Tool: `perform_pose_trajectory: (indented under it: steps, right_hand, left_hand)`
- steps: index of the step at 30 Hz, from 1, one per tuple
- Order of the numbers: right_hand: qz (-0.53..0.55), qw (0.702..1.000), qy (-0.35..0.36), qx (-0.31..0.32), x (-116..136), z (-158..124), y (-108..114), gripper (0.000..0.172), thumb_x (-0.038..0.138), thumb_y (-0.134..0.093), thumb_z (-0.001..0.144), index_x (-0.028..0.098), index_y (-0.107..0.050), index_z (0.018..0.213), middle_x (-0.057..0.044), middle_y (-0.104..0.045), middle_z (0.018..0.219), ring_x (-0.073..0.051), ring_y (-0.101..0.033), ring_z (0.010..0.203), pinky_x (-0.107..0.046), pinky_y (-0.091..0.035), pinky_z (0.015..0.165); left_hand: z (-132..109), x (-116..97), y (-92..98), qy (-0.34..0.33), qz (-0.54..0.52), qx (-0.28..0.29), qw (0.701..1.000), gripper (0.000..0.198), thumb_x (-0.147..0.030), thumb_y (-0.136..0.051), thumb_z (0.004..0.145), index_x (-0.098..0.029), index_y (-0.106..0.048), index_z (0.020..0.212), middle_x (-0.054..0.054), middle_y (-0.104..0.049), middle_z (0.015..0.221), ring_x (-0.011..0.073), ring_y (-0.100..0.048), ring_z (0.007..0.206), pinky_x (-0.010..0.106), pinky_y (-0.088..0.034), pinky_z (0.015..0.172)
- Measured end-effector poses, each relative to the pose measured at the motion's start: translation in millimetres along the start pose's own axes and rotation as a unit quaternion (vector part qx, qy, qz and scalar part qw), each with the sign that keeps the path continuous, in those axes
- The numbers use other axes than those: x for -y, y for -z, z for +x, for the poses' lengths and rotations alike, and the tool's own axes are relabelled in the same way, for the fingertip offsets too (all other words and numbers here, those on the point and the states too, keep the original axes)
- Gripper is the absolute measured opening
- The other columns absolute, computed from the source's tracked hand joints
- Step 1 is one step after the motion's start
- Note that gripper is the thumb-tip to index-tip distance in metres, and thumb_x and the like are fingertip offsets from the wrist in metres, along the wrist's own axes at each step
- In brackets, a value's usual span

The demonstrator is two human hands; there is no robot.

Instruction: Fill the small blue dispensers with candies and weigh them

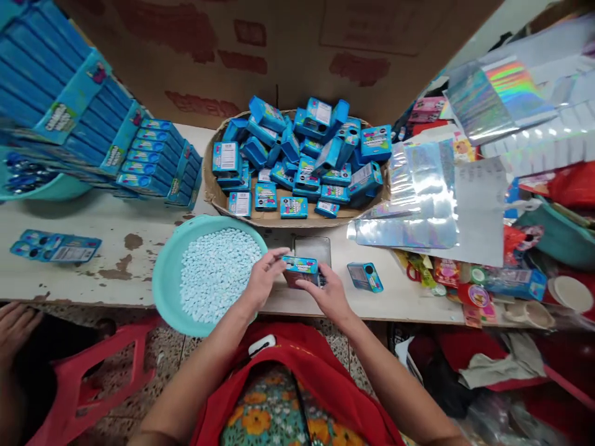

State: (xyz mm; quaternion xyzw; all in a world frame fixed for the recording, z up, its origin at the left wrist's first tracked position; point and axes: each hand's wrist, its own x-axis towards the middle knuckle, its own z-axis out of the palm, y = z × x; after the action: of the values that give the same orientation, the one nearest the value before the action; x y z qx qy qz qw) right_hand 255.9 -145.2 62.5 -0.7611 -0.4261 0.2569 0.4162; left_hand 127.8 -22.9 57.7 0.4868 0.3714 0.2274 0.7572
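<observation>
Above the table's front edge, a small blue printed candy box [301, 266] is held up between my hands. My right hand [332, 294] grips its right end, thumb across the near side. At its upper left corner are the bent, closed fingers of my left hand [264, 279]; their exact hold is partly hidden. Just behind the box lies a flat grey metal-looking plate or tray [318, 246]. Left of my left hand stands a turquoise basin [162, 279] filled with small pale blue candies [218, 272]. Another small blue box [365, 277] lies to the right.
Behind my hands, a cut-down cardboard tray [214, 198] holds many blue boxes, against a large carton [288, 56]. Stacked blue display packs [153, 161] stand left. Shiny holographic sheets [418, 192] and clutter fill the right. A person's hand [16, 328] and a red stool [102, 359] are lower left.
</observation>
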Motion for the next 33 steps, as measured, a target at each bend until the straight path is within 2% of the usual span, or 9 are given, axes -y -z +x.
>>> perform_pose_trajectory:
  steps: [3,7,11,18,24,28,30,32,33]
  right_hand:
    - [-0.040,0.996,0.080,0.014,27.0,13.4,-12.4,0.037,0.044,-0.071,0.078,0.023,-0.062,0.106,-0.006,-0.068,0.098,-0.024,-0.062,0.089,-0.037,-0.048,0.079]
    - [-0.129,0.979,0.153,0.044,38.5,19.8,-32.1,0.037,0.045,-0.071,0.078,0.024,-0.063,0.107,-0.006,-0.068,0.091,-0.025,-0.063,0.085,-0.036,-0.044,0.076]
    - [-0.159,0.974,0.144,0.074,28.7,24.2,-54.4,0.038,0.047,-0.071,0.077,0.021,-0.065,0.104,-0.006,-0.068,0.087,-0.025,-0.063,0.082,-0.035,-0.044,0.073]
    - [-0.064,0.989,0.097,0.090,47.2,25.2,-56.6,0.037,0.047,-0.071,0.078,0.020,-0.064,0.102,-0.005,-0.066,0.089,-0.023,-0.062,0.083,-0.033,-0.047,0.073]
    - [-0.095,0.985,0.099,0.103,43.2,28.5,-67.0,0.036,0.047,-0.070,0.078,0.019,-0.066,0.101,-0.007,-0.067,0.087,-0.024,-0.062,0.081,-0.034,-0.046,0.072]
    - [-0.033,0.992,0.065,0.102,34.5,29.0,-65.7,0.036,0.046,-0.072,0.076,0.021,-0.066,0.100,-0.005,-0.066,0.089,-0.023,-0.062,0.084,-0.035,-0.047,0.076]
    - [0.030,0.993,0.032,0.106,31.2,29.3,-62.2,0.037,0.045,-0.074,0.073,0.021,-0.066,0.100,-0.004,-0.066,0.090,-0.023,-0.062,0.084,-0.035,-0.048,0.078]
    - [0.089,0.992,-0.003,0.093,30.5,29.5,-61.2,0.039,0.044,-0.076,0.072,0.021,-0.065,0.101,-0.003,-0.067,0.092,-0.022,-0.062,0.085,-0.035,-0.049,0.080]
    - [0.109,0.991,-0.016,0.079,31.9,29.3,-62.6,0.040,0.045,-0.076,0.071,0.021,-0.065,0.100,-0.003,-0.067,0.093,-0.023,-0.062,0.086,-0.036,-0.049,0.081]
  left_hand:
    - [-5.3,-13.7,16.3,0.034,-0.208,-0.064,0.975,0.050,-0.062,-0.051,0.083,-0.019,-0.063,0.107,0.011,-0.065,0.110,0.0206,-0.063,0.099,0.034,-0.050,0.085]
    - [-1.4,-17.2,31.1,0.063,-0.292,-0.138,0.944,0.046,-0.061,-0.053,0.081,-0.016,-0.063,0.083,0.008,-0.065,0.086,0.0178,-0.064,0.083,0.031,-0.051,0.077]
    - [4.9,-3.6,43.8,0.096,-0.320,-0.208,0.919,0.028,-0.044,-0.062,0.080,-0.018,-0.055,0.072,0.002,-0.058,0.071,0.0133,-0.059,0.069,0.027,-0.050,0.071]
    - [-6.7,-16.8,73.9,0.080,-0.391,-0.208,0.893,0.019,-0.033,-0.060,0.083,-0.015,-0.059,0.076,0.004,-0.060,0.075,0.0143,-0.060,0.072,0.028,-0.049,0.074]
    - [-4.5,-6.7,66.8,0.091,-0.378,-0.201,0.899,0.013,-0.027,-0.062,0.081,-0.014,-0.063,0.077,0.004,-0.061,0.080,0.0148,-0.060,0.077,0.028,-0.048,0.077]
    - [-6.8,-2.4,69.3,0.059,-0.337,-0.195,0.919,0.016,-0.031,-0.064,0.078,-0.015,-0.063,0.080,0.005,-0.062,0.083,0.0172,-0.061,0.083,0.033,-0.047,0.086]
    - [-12.6,-8.2,79.2,0.048,-0.253,-0.207,0.944,0.023,-0.039,-0.061,0.081,-0.016,-0.064,0.085,0.009,-0.065,0.094,0.0227,-0.060,0.098,0.040,-0.044,0.093]
    - [-20.2,-20.1,90.2,0.018,-0.095,-0.230,0.968,0.030,-0.041,-0.061,0.080,-0.020,-0.064,0.100,0.010,-0.061,0.117,0.0277,-0.051,0.119,0.045,-0.039,0.101]
    - [-23.9,-28.0,94.0,-0.006,-0.002,-0.220,0.976,0.037,-0.040,-0.064,0.077,-0.022,-0.062,0.110,0.009,-0.055,0.129,0.0287,-0.044,0.127,0.046,-0.036,0.104]
